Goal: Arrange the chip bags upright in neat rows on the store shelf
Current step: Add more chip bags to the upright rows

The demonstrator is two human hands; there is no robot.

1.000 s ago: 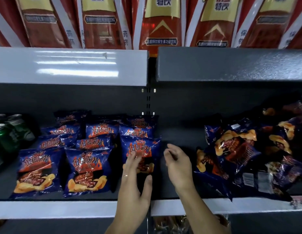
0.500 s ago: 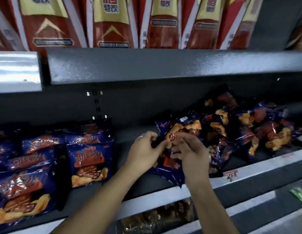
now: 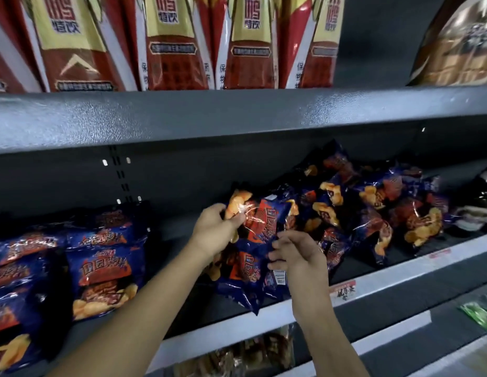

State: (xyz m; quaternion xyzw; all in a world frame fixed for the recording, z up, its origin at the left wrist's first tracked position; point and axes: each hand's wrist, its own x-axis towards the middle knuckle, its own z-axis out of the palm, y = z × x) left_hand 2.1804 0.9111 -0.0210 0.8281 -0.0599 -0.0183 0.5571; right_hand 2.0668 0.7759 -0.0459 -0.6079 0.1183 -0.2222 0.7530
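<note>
A blue chip bag with orange-red print is lifted at the left end of a jumbled heap of chip bags on the dark shelf. My left hand grips its upper left corner. My right hand pinches the lower edge of the same bag, or of a second bag lying just under it; I cannot tell which. At the left stand neat rows of upright chip bags.
Tall red and yellow packs fill the shelf above, whose grey front edge overhangs the hands. A price tag sits on the white shelf strip. Brown packets lie on the shelf below; a green packet lies at lower right.
The view swung right from the neat rows to the heap. Both hands left the upright bags, reached the heap's left end and took hold of a bag, now raised slightly.
</note>
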